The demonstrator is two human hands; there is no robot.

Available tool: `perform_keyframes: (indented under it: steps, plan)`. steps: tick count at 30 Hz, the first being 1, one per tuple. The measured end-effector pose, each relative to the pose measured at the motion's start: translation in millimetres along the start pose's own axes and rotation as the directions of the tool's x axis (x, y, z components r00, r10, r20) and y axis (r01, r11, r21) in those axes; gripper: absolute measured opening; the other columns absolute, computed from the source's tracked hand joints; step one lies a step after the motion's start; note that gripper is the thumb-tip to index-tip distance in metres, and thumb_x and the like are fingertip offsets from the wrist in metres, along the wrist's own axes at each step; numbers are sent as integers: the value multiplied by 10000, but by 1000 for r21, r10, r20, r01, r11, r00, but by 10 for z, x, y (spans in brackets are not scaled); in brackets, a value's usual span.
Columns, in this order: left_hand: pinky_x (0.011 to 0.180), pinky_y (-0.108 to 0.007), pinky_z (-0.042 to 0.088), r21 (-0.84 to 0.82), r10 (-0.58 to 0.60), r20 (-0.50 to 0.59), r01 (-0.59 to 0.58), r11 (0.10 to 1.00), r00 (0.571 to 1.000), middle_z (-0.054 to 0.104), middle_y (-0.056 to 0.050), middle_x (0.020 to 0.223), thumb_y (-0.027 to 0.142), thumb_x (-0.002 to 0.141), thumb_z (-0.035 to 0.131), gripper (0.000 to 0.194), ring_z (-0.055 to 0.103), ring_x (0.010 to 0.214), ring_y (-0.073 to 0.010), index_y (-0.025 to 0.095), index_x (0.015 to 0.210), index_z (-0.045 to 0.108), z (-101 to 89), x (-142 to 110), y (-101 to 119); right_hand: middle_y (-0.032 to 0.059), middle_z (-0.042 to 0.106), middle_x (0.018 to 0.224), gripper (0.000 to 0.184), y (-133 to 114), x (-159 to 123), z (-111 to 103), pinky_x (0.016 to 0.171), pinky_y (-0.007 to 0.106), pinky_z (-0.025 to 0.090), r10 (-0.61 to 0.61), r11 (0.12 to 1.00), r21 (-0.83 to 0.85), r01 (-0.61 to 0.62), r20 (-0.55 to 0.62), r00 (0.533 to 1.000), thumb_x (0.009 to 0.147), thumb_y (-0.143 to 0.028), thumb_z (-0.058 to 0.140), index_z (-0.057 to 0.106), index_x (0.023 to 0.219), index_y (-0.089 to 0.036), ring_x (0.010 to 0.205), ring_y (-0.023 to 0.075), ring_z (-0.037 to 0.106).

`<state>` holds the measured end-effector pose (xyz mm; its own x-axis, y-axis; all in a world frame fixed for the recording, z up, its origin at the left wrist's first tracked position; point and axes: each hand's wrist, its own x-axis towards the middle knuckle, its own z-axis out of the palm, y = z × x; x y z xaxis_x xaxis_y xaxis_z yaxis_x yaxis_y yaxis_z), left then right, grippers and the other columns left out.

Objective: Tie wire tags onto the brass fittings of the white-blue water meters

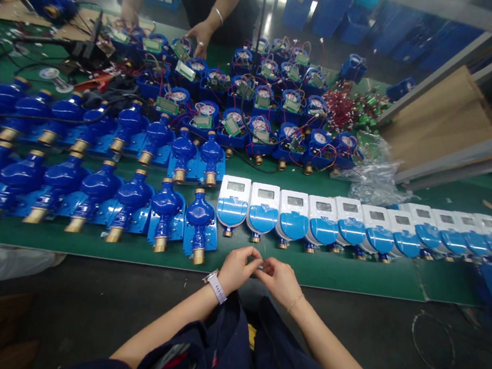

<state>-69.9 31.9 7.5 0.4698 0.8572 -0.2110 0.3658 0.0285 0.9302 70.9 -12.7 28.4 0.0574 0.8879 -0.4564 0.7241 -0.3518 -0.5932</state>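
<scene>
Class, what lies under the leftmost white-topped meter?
The leftmost white-topped meter rests on the green tabletop, a brass fitting showing at its near end. The patch directly beneath is covered, so anything there stays hidden.

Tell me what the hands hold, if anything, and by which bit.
Can't tell: the left hand and right hand are close together; anything between them is too small to identify.
</scene>
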Motion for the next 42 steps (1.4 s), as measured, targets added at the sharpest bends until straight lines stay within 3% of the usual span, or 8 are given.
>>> perform_keyframes:
  steps: [9,12,14,16,19,29,34,42]
  plan:
    - [511,-196,304,-117,-62,15,63,991,998,565,25,628,273,746,543,146,414,524,-74,141,730,605,9,-51,3,-28,518,484,319,88,6,-30,468,213,283,8,996,91,-12,43,999,700,-456,579,529,562,-172,477,103,456]
    - [490,-196,290,-275,-154,58,164,947,986,537,26,607,305,711,574,174,398,511,-67,131,709,589,37,-8,-48,-18,542,498,317,104,14,-15,464,211,307,30,966,252,-54,100,995,691,-458,590,531,592,-162,480,108,482]
    - [435,-189,239,-439,-302,172,348,829,938,478,47,552,347,680,598,221,336,448,-49,132,702,557,49,28,-103,7,595,559,322,106,13,3,481,216,360,64,884,442,-149,202,977,681,-469,598,546,656,-152,504,122,532]
    - [388,-183,142,-545,-418,368,557,627,831,367,86,484,392,654,615,270,218,387,-29,144,698,515,48,48,-153,37,636,635,352,102,6,17,512,234,414,94,764,589,-261,300,949,662,-484,614,562,719,-140,535,137,575]
    - [383,-187,35,-578,-416,570,706,409,708,259,115,465,411,617,653,322,108,379,-18,160,686,464,40,38,-186,46,646,654,382,100,-9,20,526,243,446,135,651,677,-344,343,929,627,-492,649,579,738,-133,537,135,593]
    - [396,-178,11,-594,-374,601,708,382,706,334,105,503,455,595,683,394,132,371,-1,167,730,449,77,-31,-163,47,655,701,360,220,-36,20,534,223,471,145,454,801,-390,366,919,607,-388,719,618,827,-121,527,102,589]
    - [395,-179,6,-510,-296,746,797,323,597,262,97,508,608,678,523,461,102,377,-12,160,663,416,80,-84,-169,52,662,694,397,210,-17,32,542,245,474,148,464,832,-303,265,953,591,-403,725,614,851,-124,538,121,594]
    - [383,-177,27,-630,-253,698,742,229,670,172,100,482,321,698,534,278,69,394,-26,166,575,338,77,-70,-220,2,622,649,351,240,7,-44,559,261,459,-54,665,725,-178,285,957,671,-374,657,542,917,-152,547,131,589]
